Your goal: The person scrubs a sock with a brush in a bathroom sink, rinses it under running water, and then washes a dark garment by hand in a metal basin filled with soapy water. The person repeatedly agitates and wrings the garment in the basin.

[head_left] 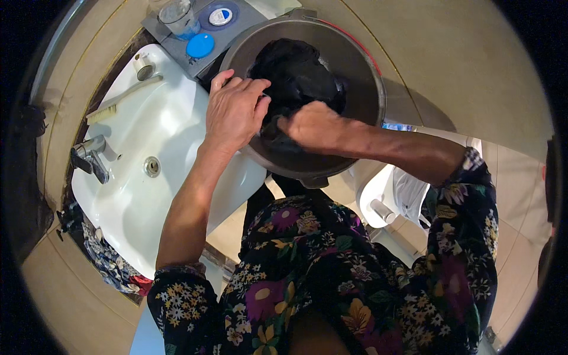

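Observation:
A bundle of wet-looking black cloth (299,74) lies in a large dark grey tub (362,100). My right hand (316,127) is closed in a fist around a fold of it, low in the tub. Over the tub's left side is my left hand (234,112), its thumb and forefinger curled toward each other at the cloth's edge. The little finger sticks out from the rest. Dark cloth shows between thumb and forefinger, though the fingertips are partly hidden.
Left of the tub stands a white washbasin (133,204) with a chrome tap (92,157) and a long-handled brush (118,103) on its rim. A grey ledge behind holds a clear cup (177,21) and a blue lid (200,45). Patterned cloth (106,257) hangs at lower left.

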Motion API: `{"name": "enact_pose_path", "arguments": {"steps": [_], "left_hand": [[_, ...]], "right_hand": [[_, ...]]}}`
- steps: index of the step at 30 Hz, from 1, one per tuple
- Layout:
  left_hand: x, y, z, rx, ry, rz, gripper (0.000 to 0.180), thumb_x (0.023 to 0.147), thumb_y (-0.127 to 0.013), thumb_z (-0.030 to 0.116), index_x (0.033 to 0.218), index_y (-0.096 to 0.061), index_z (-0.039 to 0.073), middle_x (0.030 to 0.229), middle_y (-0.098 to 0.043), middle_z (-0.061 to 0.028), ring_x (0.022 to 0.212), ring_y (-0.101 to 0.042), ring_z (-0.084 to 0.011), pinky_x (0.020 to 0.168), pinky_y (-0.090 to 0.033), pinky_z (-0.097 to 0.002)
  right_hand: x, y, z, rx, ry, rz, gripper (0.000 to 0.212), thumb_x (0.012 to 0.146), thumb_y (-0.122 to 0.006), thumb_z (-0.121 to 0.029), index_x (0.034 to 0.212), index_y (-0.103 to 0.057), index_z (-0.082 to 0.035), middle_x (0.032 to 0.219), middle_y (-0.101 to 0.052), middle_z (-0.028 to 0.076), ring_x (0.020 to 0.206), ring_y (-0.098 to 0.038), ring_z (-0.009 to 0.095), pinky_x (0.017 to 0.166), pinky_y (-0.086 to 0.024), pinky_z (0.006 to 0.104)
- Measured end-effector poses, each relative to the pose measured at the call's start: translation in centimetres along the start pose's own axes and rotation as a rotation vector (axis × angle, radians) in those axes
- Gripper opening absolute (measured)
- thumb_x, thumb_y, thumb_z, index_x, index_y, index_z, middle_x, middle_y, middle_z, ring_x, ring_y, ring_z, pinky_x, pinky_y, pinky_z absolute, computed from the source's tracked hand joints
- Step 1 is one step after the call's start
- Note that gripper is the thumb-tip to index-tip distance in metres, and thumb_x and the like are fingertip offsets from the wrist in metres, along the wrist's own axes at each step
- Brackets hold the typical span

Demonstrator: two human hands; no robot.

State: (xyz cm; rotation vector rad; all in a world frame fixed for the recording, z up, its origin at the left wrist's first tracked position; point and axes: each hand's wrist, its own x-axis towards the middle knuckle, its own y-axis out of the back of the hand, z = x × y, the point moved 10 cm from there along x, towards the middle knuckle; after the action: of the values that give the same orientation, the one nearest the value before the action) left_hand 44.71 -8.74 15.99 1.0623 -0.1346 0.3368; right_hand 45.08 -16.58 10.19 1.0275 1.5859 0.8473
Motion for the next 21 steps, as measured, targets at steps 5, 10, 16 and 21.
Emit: {"name": "enact_pose_path", "arguments": {"steps": [5, 10, 16, 21], "left_hand": [[0.4, -0.2, 0.3, -0.014, -0.005, -0.001, 0.020, 0.076, -0.061, 0.012, 0.096, -0.061, 0.008, 0.077, -0.061, -0.0037, 0.079, -0.057, -0.0203, 0.094, -0.030, -0.0381], [0.2, 0.1, 0.3, -0.018, -0.002, 0.010, 0.020, 0.076, -0.061, 0.012, 0.095, -0.061, 0.008, 0.075, -0.061, -0.0034, 0.079, -0.056, -0.0203, 0.094, -0.030, -0.0376], [-0.3, 0.3, -0.3, 0.011, 0.019, 0.012, 0.019, 0.074, -0.062, 0.012, 0.093, -0.063, 0.008, 0.078, -0.063, -0.0066, 0.079, -0.057, -0.0216, 0.095, -0.031, -0.0380], [0.5, 0.2, 0.3, -0.023, -0.007, 0.021, 0.019, 0.075, -0.061, 0.011, 0.094, -0.062, 0.008, 0.079, -0.063, -0.0059, 0.079, -0.057, -0.0214, 0.095, -0.031, -0.0382]], "right_hand": [[5.9, -12.0, 0.8, 0.123, 0.067, -0.052, 0.017, 0.070, -0.058, -0.011, 0.081, -0.063, 0.000, 0.079, -0.064, 0.020, 0.072, -0.064, 0.031, 0.062, -0.051, 0.0408], [6.3, -11.6, 1.8, 0.208, 0.023, 0.004, 0.021, 0.072, -0.058, -0.014, 0.089, -0.065, -0.003, 0.086, -0.064, 0.017, 0.076, -0.063, 0.030, 0.066, -0.051, 0.0414], [4.6, -6.2, 3.1, 0.379, -0.077, -0.313, 0.023, 0.079, -0.046, -0.010, 0.091, -0.065, -0.004, 0.090, -0.063, 0.020, 0.085, -0.062, 0.030, 0.074, -0.049, 0.0368], [3.7, -9.8, 3.7, -0.070, -0.133, -0.470, 0.026, 0.080, -0.050, -0.016, 0.101, -0.060, -0.004, 0.099, -0.062, 0.017, 0.095, -0.059, 0.031, 0.082, -0.047, 0.0388]]}}
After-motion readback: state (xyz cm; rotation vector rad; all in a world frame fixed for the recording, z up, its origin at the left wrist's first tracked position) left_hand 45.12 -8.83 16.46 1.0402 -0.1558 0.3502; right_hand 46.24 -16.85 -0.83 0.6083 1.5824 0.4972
